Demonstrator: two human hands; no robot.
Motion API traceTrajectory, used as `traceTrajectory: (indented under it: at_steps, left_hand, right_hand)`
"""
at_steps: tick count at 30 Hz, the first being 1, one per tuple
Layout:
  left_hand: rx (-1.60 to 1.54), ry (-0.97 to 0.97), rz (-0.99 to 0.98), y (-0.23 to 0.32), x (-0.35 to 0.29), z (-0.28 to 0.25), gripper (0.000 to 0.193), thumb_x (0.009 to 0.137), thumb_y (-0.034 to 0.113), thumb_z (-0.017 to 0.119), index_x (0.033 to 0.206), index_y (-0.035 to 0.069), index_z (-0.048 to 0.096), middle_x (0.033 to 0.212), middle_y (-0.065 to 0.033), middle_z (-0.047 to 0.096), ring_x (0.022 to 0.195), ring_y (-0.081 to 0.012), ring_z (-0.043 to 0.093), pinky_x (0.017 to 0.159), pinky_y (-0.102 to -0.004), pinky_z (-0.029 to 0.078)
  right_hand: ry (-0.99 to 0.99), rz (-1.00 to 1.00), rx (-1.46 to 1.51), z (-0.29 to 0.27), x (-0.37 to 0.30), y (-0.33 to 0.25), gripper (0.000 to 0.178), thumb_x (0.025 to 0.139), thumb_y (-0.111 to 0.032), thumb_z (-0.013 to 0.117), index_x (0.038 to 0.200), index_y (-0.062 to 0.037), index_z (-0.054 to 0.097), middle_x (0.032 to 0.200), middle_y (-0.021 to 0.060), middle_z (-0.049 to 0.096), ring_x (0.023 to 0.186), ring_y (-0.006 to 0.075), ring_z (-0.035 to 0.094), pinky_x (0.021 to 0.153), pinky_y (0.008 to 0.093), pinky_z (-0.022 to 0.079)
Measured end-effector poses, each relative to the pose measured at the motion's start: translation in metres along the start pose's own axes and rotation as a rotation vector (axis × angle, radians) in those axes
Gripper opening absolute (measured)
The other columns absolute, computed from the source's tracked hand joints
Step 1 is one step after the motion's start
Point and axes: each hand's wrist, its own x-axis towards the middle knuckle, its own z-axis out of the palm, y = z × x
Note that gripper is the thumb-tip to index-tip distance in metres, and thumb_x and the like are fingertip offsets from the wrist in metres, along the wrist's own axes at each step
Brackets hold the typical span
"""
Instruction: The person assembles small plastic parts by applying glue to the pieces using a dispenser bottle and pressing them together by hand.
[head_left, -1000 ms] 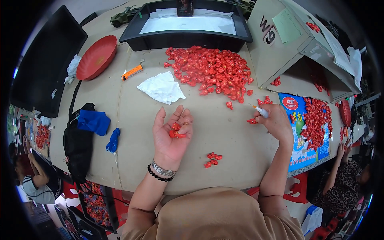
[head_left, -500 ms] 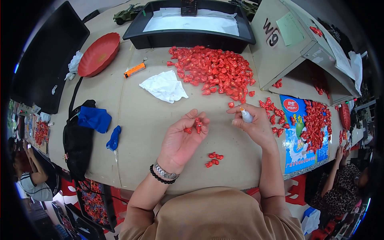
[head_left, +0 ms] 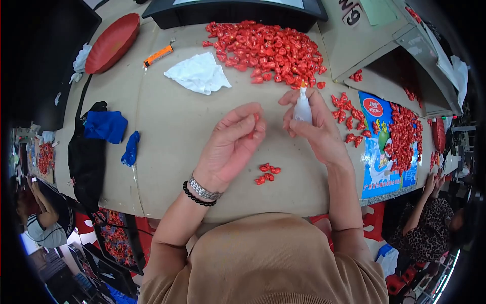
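My left hand (head_left: pixel 230 142) is closed, its fingers curled over a small red plastic piece (head_left: pixel 255 119) that mostly hides behind them. A hand's width to the right, my right hand (head_left: pixel 320 121) grips a small white squeeze bottle (head_left: pixel 302 108) with its orange-tipped nozzle pointing up. The nozzle is apart from the red piece. Several similar red pieces (head_left: pixel 267 174) lie on the table below my hands. A large heap of glossy red pieces (head_left: pixel 268 48) spreads out beyond them.
A black tray (head_left: pixel 233 14) stands behind the heap. On the left are a white cloth (head_left: pixel 200 73), an orange tube (head_left: pixel 158 55), a red dish (head_left: pixel 112 43) and a black bag (head_left: pixel 88 157). More red pieces (head_left: pixel 405 134) lie on a blue bag (head_left: pixel 377 172) near a grey shelf box (head_left: pixel 364 55).
My left fingers have closed over the red piece that showed in the open palm. The white bottle has turned more upright in my right hand. The whole view has shifted.
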Motion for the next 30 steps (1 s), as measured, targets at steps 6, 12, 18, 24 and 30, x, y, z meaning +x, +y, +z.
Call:
traceTrajectory:
  at_steps: [6, 12, 18, 24, 30]
  left_hand:
    - [-0.013, -0.109, -0.027, -0.003, 0.002, 0.0, 0.032, 0.092, 0.011, 0.058, 0.123, 0.004, 0.054, 0.102, -0.0065, 0.058, 0.079, -0.0151, 0.047, 0.063, -0.0241, 0.041]
    - [-0.093, -0.084, -0.039, -0.007, 0.001, -0.006, 0.029, 0.093, 0.016, 0.058, 0.12, 0.005, 0.056, 0.094, -0.0032, 0.062, 0.074, -0.0142, 0.049, 0.057, -0.0247, 0.038]
    - [-0.088, -0.105, -0.026, -0.005, 0.001, -0.003, 0.027, 0.093, 0.018, 0.056, 0.117, 0.005, 0.057, 0.092, -0.0034, 0.061, 0.071, -0.0141, 0.048, 0.056, -0.0253, 0.038]
    - [-0.12, -0.094, -0.057, -0.007, 0.001, -0.007, 0.022, 0.094, 0.02, 0.054, 0.111, 0.005, 0.057, 0.091, -0.0041, 0.061, 0.07, -0.0146, 0.049, 0.055, -0.0258, 0.038]
    - [-0.076, -0.046, -0.042, -0.009, 0.001, -0.008, 0.025, 0.096, 0.026, 0.052, 0.108, 0.005, 0.059, 0.088, -0.0043, 0.062, 0.069, -0.015, 0.05, 0.055, -0.026, 0.037]
  right_hand:
    - [0.034, -0.129, 0.048, -0.001, -0.002, 0.001, 0.036, 0.079, 0.006, 0.058, 0.113, -0.0047, 0.056, 0.107, 0.0031, 0.054, 0.095, 0.0126, 0.058, 0.083, 0.0272, 0.047]
    - [0.143, -0.304, -0.059, 0.004, -0.01, -0.004, 0.036, 0.076, -0.001, 0.072, 0.109, 0.0001, 0.056, 0.102, 0.0125, 0.062, 0.089, 0.0221, 0.065, 0.066, 0.0257, 0.052]
    - [0.198, -0.535, -0.036, 0.002, -0.01, 0.0, 0.028, 0.072, 0.01, 0.067, 0.098, 0.002, 0.059, 0.101, 0.015, 0.066, 0.089, 0.0157, 0.064, 0.074, 0.0268, 0.052]
    - [0.212, -0.712, -0.264, 0.002, -0.011, 0.0, 0.026, 0.068, 0.01, 0.069, 0.091, 0.0026, 0.063, 0.097, 0.0154, 0.068, 0.089, 0.0197, 0.065, 0.069, 0.0262, 0.052]
    - [0.212, -0.738, -0.496, 0.002, -0.014, 0.001, 0.03, 0.071, 0.0, 0.076, 0.096, 0.0027, 0.06, 0.099, 0.0193, 0.067, 0.093, 0.0251, 0.064, 0.076, 0.0317, 0.053]
